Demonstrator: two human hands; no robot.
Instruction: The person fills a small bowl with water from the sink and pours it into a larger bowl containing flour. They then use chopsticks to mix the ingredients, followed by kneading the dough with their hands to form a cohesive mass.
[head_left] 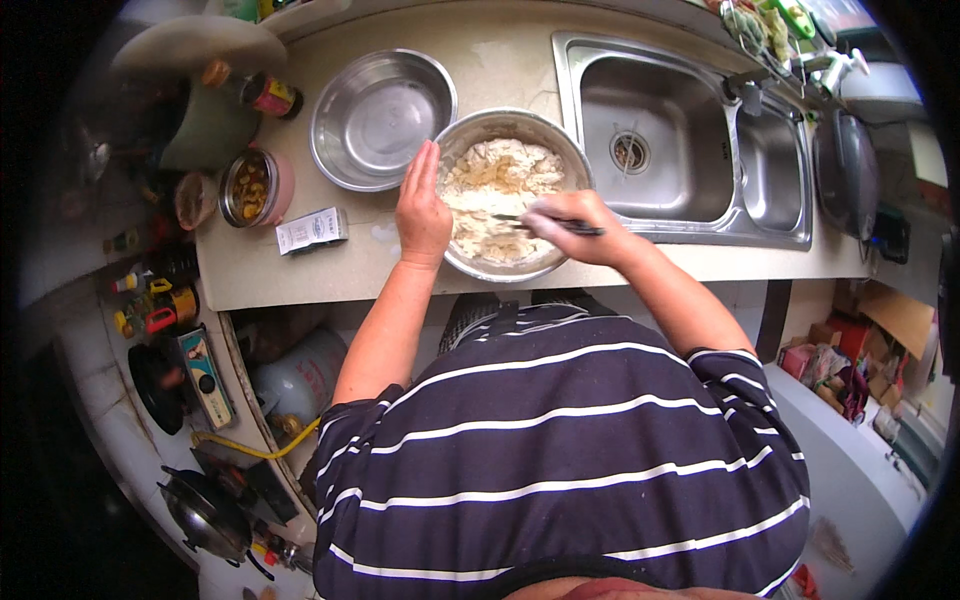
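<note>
A bowl (573, 160) holding dough (505, 165) stands on the table (375, 275), left hand (424, 218) against its left side, right hand (580, 228) above it. Beyond the left hand sits a basin (380, 115); leftward, a carton (312, 231), then a pot (284, 188). Right of the right hand is a sink (665, 185).

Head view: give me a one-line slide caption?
Left hand braced against a metal bowl of lumpy dough, right hand gripping a dark-handled utensil over it.
</note>
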